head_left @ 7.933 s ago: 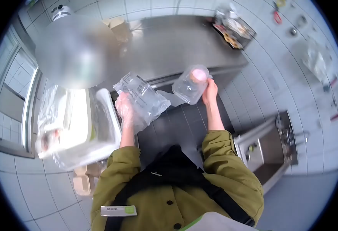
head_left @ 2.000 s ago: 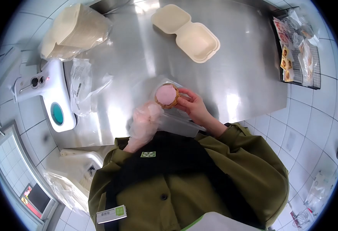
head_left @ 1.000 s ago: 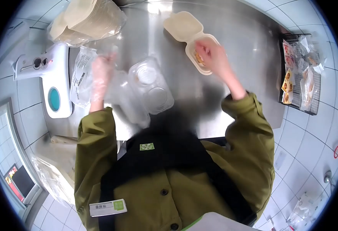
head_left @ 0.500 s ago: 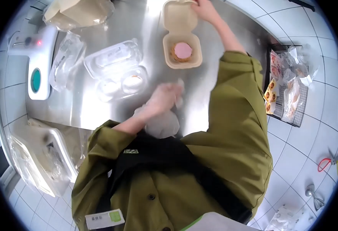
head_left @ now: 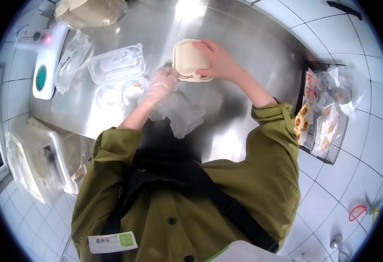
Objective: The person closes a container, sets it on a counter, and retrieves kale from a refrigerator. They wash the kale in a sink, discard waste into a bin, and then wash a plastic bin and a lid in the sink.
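Observation:
A beige takeaway box (head_left: 186, 56) sits closed on the steel worktop in front of me, its lid hiding the inside. My bare right hand (head_left: 219, 64) grips it from the right, fingers over the top of the lid and thumb at the near edge. At the near left corner is my left hand (head_left: 163, 82), in a clear plastic glove, its fingers curled against the box. Thin crumpled plastic (head_left: 183, 117) hangs loosely beside the left wrist. Left of that hand, an open clear clamshell container (head_left: 118, 65) holds round items in its near half.
A white device with a green round panel (head_left: 41, 78) stands at the left, beside a clear plastic bag (head_left: 72, 61). Wrapped beige containers (head_left: 91, 11) lie at the back. A black wire basket (head_left: 331, 148) with packets is on the right. Plastic tubs (head_left: 38, 161) stand at lower left.
The beige box has gone from open, showing a pink-topped round cake, to closed. My right hand has come down from the raised lid; my left has moved up and left to the box.

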Demonstrator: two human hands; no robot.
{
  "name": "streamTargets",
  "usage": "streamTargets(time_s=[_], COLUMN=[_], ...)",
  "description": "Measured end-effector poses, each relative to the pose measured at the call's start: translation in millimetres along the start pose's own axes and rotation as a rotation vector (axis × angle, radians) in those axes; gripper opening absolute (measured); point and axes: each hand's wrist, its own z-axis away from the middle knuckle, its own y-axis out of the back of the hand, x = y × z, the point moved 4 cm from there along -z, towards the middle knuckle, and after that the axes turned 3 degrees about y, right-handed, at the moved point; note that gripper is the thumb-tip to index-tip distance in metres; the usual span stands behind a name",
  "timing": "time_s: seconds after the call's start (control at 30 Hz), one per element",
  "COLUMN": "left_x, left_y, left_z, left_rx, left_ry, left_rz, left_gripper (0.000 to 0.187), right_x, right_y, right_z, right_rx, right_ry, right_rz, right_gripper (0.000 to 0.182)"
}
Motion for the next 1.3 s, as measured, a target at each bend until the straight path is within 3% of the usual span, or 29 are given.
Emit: streamTargets(time_s=[0.2, 0.63, 0.83, 0.9, 0.97, 1.03, 1.13, 1.2, 1.3], left_x=[11.3, -11.6, 13.4, 5.5, -4.3, 7.6, -18.3, -19.7, -37.8], left_y=[-1.2, -16.1, -17.3, -14.4, 0.9, 19.6, 42.8, 50.7, 48.3], left_z=[4.9, -9.1, 12.3, 11.7, 21.9, 63.1, 80.2, 88.1, 83.7], left_rx=[-0.041, -0.089, -0.052, 0.022, 0.018, 0.017, 0.061, 0.112, 0.083], left_ry=[0.088, 0.122, 0.101, 0.021, 0.037, 0.069, 0.115, 0.131, 0.117], left_rz=[0.165, 0.167, 0.177, 0.189, 0.204, 0.189, 0.314, 0.287, 0.239], left_gripper=[0.025, 0.024, 0.025, 0.025, 0.024, 0.024, 0.023, 0.023, 0.025], right_x=[1.9, -8.9, -13.1, 6.4, 65.8, 33.1, -11.9, -81.5, -104.8], right_y=[-0.2, -5.3, -7.0, 3.9, 4.1, 65.4, 57.8, 28.6, -16.4], right_z=[3.6, 13.7, 24.6, 24.7, 34.9, 29.2, 21.8, 1.1, 3.2], right_rx=[0.063, 0.145, 0.16, 0.044, 0.439, 0.514, 0.35, 0.046, -0.098], right_ry=[-0.05, -0.145, -0.15, -0.232, -0.24, -0.576, -0.493, -0.042, -0.104], right_rz=[0.009, 0.09, 0.055, -0.281, -0.49, -0.692, -0.62, -0.037, 0.01], right_gripper=[0.073, 0.077, 0.073, 0.06, 0.046, 0.038, 0.041, 0.058, 0.077])
